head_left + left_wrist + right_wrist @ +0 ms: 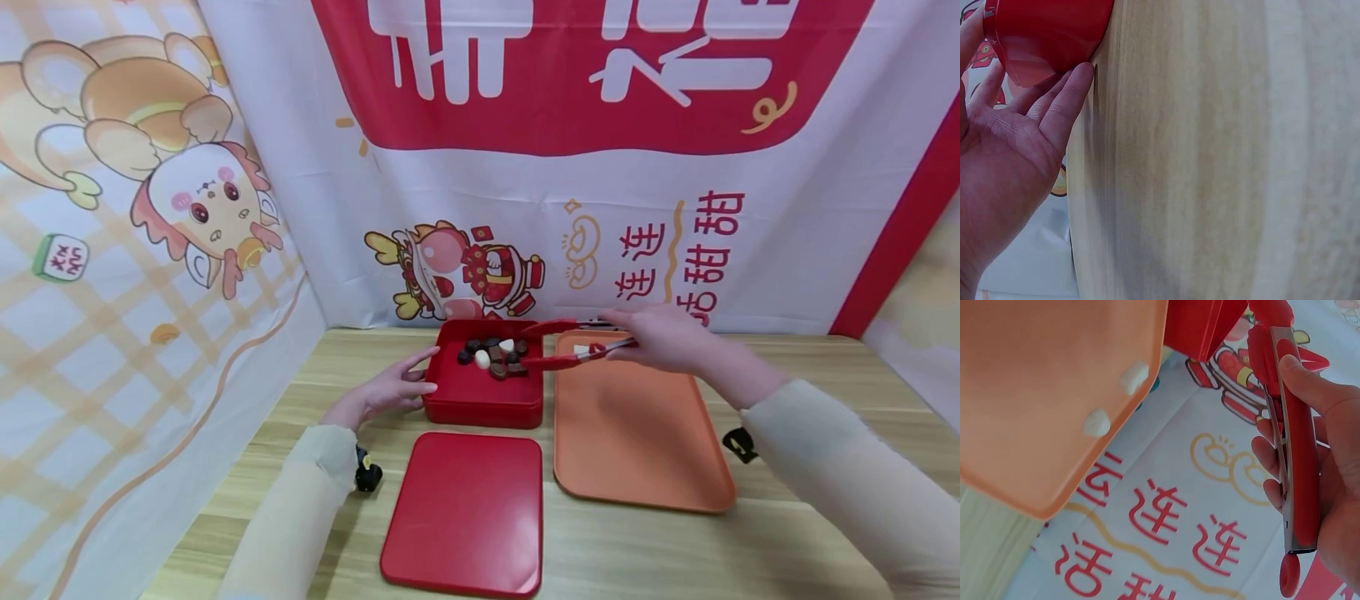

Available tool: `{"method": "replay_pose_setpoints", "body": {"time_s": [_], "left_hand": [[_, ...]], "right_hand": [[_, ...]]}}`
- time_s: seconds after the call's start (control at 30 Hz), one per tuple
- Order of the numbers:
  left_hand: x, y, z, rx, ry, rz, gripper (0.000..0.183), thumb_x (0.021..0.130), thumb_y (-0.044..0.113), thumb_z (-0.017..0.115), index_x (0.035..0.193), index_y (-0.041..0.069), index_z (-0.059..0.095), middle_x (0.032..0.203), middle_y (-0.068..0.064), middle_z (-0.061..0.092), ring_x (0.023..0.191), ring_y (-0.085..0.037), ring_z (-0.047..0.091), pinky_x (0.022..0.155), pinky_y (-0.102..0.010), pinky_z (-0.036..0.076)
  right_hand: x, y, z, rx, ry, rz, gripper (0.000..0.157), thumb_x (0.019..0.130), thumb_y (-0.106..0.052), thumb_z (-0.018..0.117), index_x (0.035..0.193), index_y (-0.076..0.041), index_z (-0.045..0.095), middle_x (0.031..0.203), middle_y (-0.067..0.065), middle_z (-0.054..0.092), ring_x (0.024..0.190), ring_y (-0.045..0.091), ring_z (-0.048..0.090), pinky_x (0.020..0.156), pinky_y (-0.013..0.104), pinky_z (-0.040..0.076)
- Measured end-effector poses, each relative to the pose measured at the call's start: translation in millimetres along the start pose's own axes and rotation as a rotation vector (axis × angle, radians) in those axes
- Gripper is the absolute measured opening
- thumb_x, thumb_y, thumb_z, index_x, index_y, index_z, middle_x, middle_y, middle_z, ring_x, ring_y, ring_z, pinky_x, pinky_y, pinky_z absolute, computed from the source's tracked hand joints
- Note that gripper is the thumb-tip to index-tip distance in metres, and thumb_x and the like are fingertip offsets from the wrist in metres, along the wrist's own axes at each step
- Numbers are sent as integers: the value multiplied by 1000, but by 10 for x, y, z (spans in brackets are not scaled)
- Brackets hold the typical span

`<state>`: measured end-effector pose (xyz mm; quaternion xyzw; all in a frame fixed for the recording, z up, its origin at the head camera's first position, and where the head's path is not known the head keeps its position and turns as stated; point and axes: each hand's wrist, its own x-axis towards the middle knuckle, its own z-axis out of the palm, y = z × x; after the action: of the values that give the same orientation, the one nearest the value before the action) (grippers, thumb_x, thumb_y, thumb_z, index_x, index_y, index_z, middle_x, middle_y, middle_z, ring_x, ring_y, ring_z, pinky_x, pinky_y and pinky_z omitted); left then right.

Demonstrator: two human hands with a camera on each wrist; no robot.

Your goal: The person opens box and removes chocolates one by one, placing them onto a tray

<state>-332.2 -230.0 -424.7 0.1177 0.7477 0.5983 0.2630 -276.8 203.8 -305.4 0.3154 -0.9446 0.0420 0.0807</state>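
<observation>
My left hand [386, 392] rests against the left side of an open red box [483, 414], its fingers [1063, 112] extended along the wall in the left wrist view. Inside the box, toward the back, lie several dark brown and white chocolates [498, 372]. My right hand [663, 337] grips red-tipped metal tongs [1300, 456]. The tongs reach leftward over the box's right rim, tips apart near the chocolates; whether they touch any is unclear. Beneath the right hand is an orange tray [637, 442]. Two white pieces [1097, 423] lie near its far edge in the right wrist view.
A flat red lid [465, 512] lies on the wooden table [615, 550] in front of the box. Behind the table hangs a printed cloth [465, 183], with another patterned cloth [142, 350] at the left. The tray stands close beside the box's right side.
</observation>
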Motion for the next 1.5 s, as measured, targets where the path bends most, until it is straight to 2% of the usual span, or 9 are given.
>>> {"method": "replay_pose_setpoints", "body": {"time_s": [0.27, 0.43, 0.57, 0.7, 0.93, 1.1, 1.23, 1.4, 1.5], "left_hand": [[-13, 42, -2, 7, 0, 5, 73, 98, 9, 57, 157, 25, 16, 155, -23, 24, 131, -37, 41, 99, -50, 44], [-9, 17, -9, 11, 4, 3, 73, 98, 9, 58, 157, 25, 17, 155, -23, 25, 129, -36, 44, 97, -48, 46], [12, -10, -17, 15, 5, -3, 72, 98, 10, 57, 157, 26, 18, 155, -22, 25, 129, -36, 44, 96, -48, 47], [20, -22, -22, 14, 6, -1, 74, 97, 11, 59, 157, 25, 18, 155, -21, 26, 128, -35, 44, 95, -46, 48], [4, -7, -8, 7, 1, 8, 76, 96, 12, 62, 157, 25, 18, 155, -22, 26, 129, -35, 43, 95, -45, 48], [1, 13, 3, 11, 9, -1, 73, 97, 10, 59, 157, 26, 19, 155, -21, 26, 130, -35, 43, 95, -45, 48], [-3, 23, 8, 10, 13, -6, 72, 98, 10, 58, 157, 26, 19, 155, -21, 26, 129, -35, 44, 95, -45, 48], [-5, 15, 5, 11, 9, -5, 72, 98, 10, 58, 157, 26, 18, 155, -21, 26, 129, -36, 43, 96, -46, 47], [-3, 8, -1, 4, 9, -2, 72, 98, 10, 57, 157, 25, 18, 155, -21, 25, 130, -36, 42, 97, -47, 46]], "right_hand": [[166, -144, 56, -24, -6, -45, 57, 80, -29, 80, 130, -9, 62, 120, 10, 66, 101, 26, 64, 84, 46, 52], [251, -207, 124, -68, -19, -72, 55, 80, -32, 80, 127, -9, 63, 116, 8, 67, 93, 22, 64, 78, 42, 53], [318, -255, 156, -65, -29, -83, 55, 80, -33, 80, 126, -7, 64, 113, 7, 68, 92, 22, 65, 77, 42, 53], [398, -300, 204, -65, -57, -84, 52, 81, -33, 80, 123, -6, 64, 109, 7, 69, 94, 23, 65, 78, 42, 54], [503, -347, 260, -71, -99, -69, 45, 79, -35, 80, 114, -10, 68, 100, 4, 70, 89, 21, 65, 70, 37, 54], [560, -366, 274, -84, -152, -41, 48, 80, -35, 80, 119, -10, 68, 107, 6, 70, 96, 23, 63, 76, 39, 54], [591, -380, 288, -98, -170, -30, 47, 80, -34, 80, 118, -10, 68, 103, 6, 70, 90, 21, 64, 74, 38, 53], [623, -394, 331, -91, -193, -24, 52, 80, -36, 80, 123, -9, 68, 91, 3, 68, 78, 18, 62, 65, 33, 53], [636, -409, 350, -71, -211, -15, 57, 81, -35, 79, 129, -8, 64, 96, 5, 69, 82, 19, 63, 69, 34, 54]]}}
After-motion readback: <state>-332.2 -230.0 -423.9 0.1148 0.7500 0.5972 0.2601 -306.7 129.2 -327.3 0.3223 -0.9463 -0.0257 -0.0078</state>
